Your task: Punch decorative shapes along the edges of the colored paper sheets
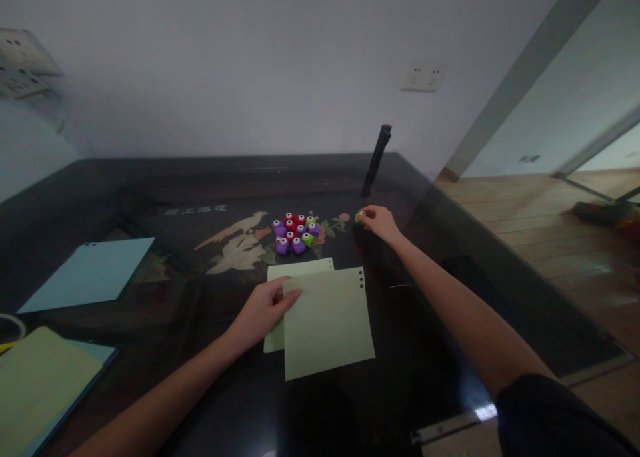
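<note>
My left hand [263, 312] pinches the left edge of a pale green paper sheet [327, 324] that lies on a second green sheet [300, 269] on the dark glass table [200, 184]. Small star-shaped holes mark the top sheet's upper right corner. My right hand [381, 222] reaches to the far right, its fingers closed on a small green punch [360, 216] resting on the table. A cluster of several small red, purple and green punches [296, 233] sits just beyond the sheets, left of my right hand.
A light blue sheet [93, 274] lies at the left. A stack of green and blue paper [40, 384] and a tape roll edge [10, 324] are at the near left. A dark stick-like object [377, 160] leans at the back. Wooden floor [540, 224] is to the right.
</note>
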Motion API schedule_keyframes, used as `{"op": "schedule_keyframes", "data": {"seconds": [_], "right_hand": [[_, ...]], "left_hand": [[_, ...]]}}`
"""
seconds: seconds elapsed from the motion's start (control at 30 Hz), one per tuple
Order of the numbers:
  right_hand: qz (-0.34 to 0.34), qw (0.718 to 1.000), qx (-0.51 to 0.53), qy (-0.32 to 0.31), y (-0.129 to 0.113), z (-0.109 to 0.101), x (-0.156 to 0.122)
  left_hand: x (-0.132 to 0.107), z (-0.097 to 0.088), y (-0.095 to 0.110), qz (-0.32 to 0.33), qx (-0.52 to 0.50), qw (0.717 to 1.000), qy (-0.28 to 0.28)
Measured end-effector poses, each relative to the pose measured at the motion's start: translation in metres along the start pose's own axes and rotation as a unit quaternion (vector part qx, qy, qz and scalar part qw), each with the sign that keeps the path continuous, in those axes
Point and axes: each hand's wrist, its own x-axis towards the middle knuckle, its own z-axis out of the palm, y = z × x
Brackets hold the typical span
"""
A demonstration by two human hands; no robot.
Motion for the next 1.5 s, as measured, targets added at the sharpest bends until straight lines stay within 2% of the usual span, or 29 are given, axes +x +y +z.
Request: {"op": "schedule_keyframes", "data": {"seconds": [0.27, 0.5, 0.6, 0.67, 0.77, 0.83, 0.9, 0.97, 1.1, 1.27, 1.5], "right_hand": [[-0.02, 0.993, -0.115, 0.004, -0.006, 0.022, 0.017], [-0.016, 0.992, -0.128, 0.011, -0.018, 0.015, 0.011], [-0.033, 0.994, -0.104, 0.02, -0.029, 0.002, -0.01], [-0.049, 0.996, -0.077, 0.0, -0.037, -0.008, -0.035], [-0.058, 0.994, -0.016, -0.086, -0.048, -0.024, -0.084], [-0.029, 0.973, 0.106, -0.204, -0.054, -0.032, -0.117], [0.001, 0.958, 0.155, -0.24, -0.058, -0.037, -0.142], [0.031, 0.955, 0.183, -0.233, -0.061, -0.039, -0.158], [0.073, 0.948, 0.217, -0.222, -0.063, -0.039, -0.168], [0.086, 0.946, 0.22, -0.223, -0.062, -0.039, -0.167], [0.07, 0.948, 0.231, -0.205, -0.06, -0.034, -0.168]], "left_hand": [[0.002, -0.001, -0.002, -0.044, -0.018, 0.999, 0.026], [0.003, -0.001, -0.003, -0.068, -0.067, 0.995, 0.021], [0.003, -0.001, 0.0, -0.081, -0.097, 0.992, 0.015], [0.002, -0.002, 0.001, -0.086, -0.109, 0.99, 0.019], [0.002, -0.003, 0.002, -0.083, -0.138, 0.987, 0.027], [0.003, -0.003, 0.001, -0.078, -0.148, 0.985, 0.04], [0.002, -0.002, 0.002, -0.078, -0.145, 0.985, 0.051], [0.0, 0.001, 0.004, -0.081, -0.143, 0.985, 0.048], [-0.007, 0.007, 0.013, -0.085, -0.087, 0.993, 0.013], [-0.012, 0.008, 0.018, -0.057, 0.016, 0.998, 0.024], [-0.012, 0.006, 0.017, -0.053, 0.018, 0.998, 0.011]]}}
